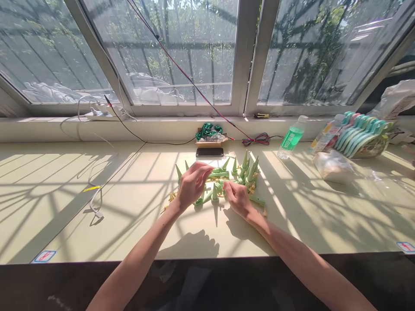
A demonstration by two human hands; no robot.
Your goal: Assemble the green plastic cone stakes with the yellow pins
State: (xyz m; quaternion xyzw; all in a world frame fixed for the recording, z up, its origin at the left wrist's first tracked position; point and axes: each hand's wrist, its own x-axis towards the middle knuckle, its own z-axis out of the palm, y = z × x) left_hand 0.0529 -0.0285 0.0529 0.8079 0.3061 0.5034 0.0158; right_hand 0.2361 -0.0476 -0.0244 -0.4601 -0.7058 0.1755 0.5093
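Note:
A heap of green cone-shaped plastic pieces [247, 172] with small yellow parts [172, 197] lies on the pale table [129, 224] in front of me. My left hand [191, 185] hovers over the left side of the heap, fingers curled together in a pinch on a piece too small to name. My right hand [237, 197] rests low on the table among the cones, fingers bent and closed on something I cannot make out. Some cones stand upright, others lie flat.
A black phone [209, 152] lies behind the heap. A green bottle [291, 138] lies on its side at the right, near plastic bags [333, 166] and a stack of teal items [363, 134]. White and black cables [97, 172] run across the left. Windows rise behind.

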